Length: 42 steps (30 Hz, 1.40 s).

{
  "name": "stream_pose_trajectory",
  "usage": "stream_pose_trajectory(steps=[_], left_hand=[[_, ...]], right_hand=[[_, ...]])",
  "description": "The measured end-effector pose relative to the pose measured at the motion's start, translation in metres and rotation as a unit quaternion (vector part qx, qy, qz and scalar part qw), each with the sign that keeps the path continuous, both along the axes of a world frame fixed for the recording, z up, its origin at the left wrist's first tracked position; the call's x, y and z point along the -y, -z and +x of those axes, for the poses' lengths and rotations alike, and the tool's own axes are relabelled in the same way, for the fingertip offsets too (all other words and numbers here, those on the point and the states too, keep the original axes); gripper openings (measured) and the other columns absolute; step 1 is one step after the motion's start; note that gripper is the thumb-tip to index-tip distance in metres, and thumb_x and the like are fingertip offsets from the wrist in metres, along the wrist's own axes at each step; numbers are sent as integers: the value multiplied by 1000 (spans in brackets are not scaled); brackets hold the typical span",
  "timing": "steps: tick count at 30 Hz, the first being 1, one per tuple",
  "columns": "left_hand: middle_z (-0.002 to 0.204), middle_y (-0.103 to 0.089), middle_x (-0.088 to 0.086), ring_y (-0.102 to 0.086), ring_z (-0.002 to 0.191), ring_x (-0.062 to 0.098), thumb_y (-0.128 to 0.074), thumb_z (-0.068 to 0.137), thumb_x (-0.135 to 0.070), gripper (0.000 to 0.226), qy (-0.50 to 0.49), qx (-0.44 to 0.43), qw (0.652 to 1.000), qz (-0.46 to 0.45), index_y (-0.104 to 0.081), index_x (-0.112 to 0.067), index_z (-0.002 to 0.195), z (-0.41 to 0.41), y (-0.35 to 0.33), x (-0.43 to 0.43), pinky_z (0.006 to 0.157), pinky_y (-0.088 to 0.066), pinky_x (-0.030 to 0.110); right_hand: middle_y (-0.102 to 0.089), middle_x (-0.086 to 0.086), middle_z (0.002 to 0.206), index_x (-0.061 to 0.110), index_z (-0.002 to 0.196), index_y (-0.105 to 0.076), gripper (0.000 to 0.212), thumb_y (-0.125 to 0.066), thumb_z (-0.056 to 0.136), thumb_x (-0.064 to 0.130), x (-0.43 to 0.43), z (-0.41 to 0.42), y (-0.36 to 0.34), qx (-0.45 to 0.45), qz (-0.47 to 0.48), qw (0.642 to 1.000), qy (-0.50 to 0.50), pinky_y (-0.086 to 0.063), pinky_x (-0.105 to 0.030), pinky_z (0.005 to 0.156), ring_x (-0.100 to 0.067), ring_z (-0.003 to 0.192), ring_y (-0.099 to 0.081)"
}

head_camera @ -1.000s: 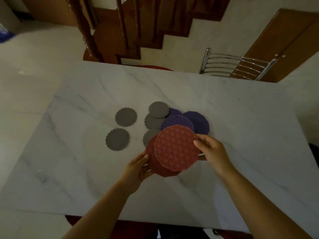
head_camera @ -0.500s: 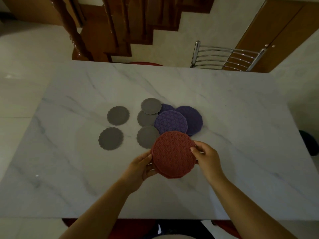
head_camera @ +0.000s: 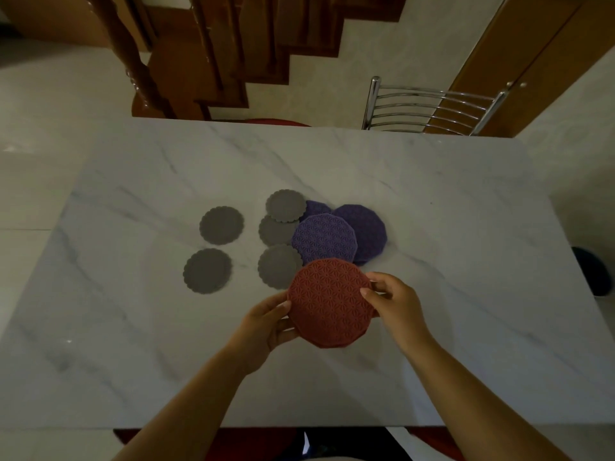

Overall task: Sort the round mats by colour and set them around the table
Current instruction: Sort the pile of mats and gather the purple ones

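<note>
Left hand [head_camera: 266, 322] and right hand [head_camera: 396, 304] hold red mats [head_camera: 329, 301] squared (fanned before).

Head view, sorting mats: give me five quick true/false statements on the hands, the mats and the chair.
1. Both hands, left hand and right hand, hold the red mats. True.
2. Only three grey mats are in view. False: five show.
3. The patterned purple mat lies over part of another purple mat. True.
4. The red mats lie at the far edge of the marble table. False: they are held on the person's side of the purple mats.
5. A chrome chair stands beyond the table's far edge. True.
</note>
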State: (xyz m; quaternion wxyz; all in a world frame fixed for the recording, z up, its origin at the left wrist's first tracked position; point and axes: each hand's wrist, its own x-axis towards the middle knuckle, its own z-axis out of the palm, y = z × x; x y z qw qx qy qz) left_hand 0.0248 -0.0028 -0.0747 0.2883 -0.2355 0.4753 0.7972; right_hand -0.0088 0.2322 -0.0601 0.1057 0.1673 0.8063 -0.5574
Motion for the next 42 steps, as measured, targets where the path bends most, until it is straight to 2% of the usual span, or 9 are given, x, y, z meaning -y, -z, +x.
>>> stream_pose_trajectory(steps=[6, 9, 14, 17, 25, 33, 35, 39, 42], left_hand=[[99, -70, 12, -72, 78, 19, -53, 93, -7, 29, -19, -14, 999, -31, -60, -9, 121, -5, 5, 6, 69, -60, 32], [96, -72, 9, -72, 79, 20, -54, 90, -9, 30, -39, -25, 999, -28, -61, -11, 119, -9, 8, 13, 68, -60, 32], [96, -75, 8, -73, 84, 22, -47, 94, -3, 29, -69, -32, 997, -27, -60, -10, 119, -9, 16, 33, 68, -60, 32], [95, -75, 8, -73, 82, 21, -48, 92, -3, 29, -97, -25, 994, -37, -60, -10, 118, -5, 21, 46, 68, -61, 32], [91, -76, 5, -73, 78, 20, -45, 94, 0, 30, -141, -4, 989, -46, -62, -14, 115, 0, 29, 69, 63, -60, 31], [94, -75, 6, -73, 80, 20, -44, 95, 0, 31, -119, -22, 992, -27, -62, -13, 117, -6, 26, 65, 67, -61, 32], [95, -75, 7, -73, 81, 21, -44, 95, 0, 30, -114, -23, 993, -22, -61, -12, 117, -7, 25, 62, 68, -61, 33], [95, -75, 7, -73, 82, 21, -44, 96, 0, 29, -105, -24, 994, -17, -62, -11, 116, -9, 22, 54, 69, -61, 33], [91, -75, 5, -73, 79, 19, -45, 96, 0, 28, -96, -20, 995, -16, -62, -12, 115, -11, 20, 45, 67, -60, 31]], right_hand=[[-66, 2, 87, 33, 95, -64, 27, -65, 84, 8, 4, -12, 1, 8, -38, 999, -12, -56, -28, 59, -13, 70, -65], [-65, 3, 87, 17, 110, -65, 23, -60, 88, 14, 6, -31, 7, 40, -33, 999, -8, -55, -22, 56, -11, 71, -65], [-62, -11, 119, 9, 124, -56, 39, -61, 87, 21, 19, -88, 19, 4, 166, 983, -79, -48, -40, 92, -27, 106, -60], [-42, -17, 143, 5, 142, -33, 70, -61, 86, 35, 33, -118, 29, 28, 281, 947, -156, -33, -42, 109, -33, 133, -38], [-28, -17, 146, 9, 147, -19, 90, -70, 79, 39, 58, -124, 43, 50, 403, 899, -165, -30, -42, 109, -37, 134, -27], [-59, -18, 109, 2, 101, -61, 21, -60, 88, 18, 38, -118, 27, -25, 294, 951, -94, -42, -32, 71, -33, 92, -59], [-68, -19, 90, -2, 89, -65, 18, -59, 87, 15, 23, -116, 19, -16, 259, 962, -81, -43, -34, 67, -35, 84, -62], [-69, -26, 94, 1, 94, -68, 13, -62, 86, 9, -8, -109, -7, 20, 73, 997, 10, -56, -50, 78, -38, 84, -67], [-73, -9, 86, 18, 90, -70, 14, -62, 86, 8, -25, -101, -35, -12, -59, 995, 73, -57, -27, 53, -17, 66, -71]])
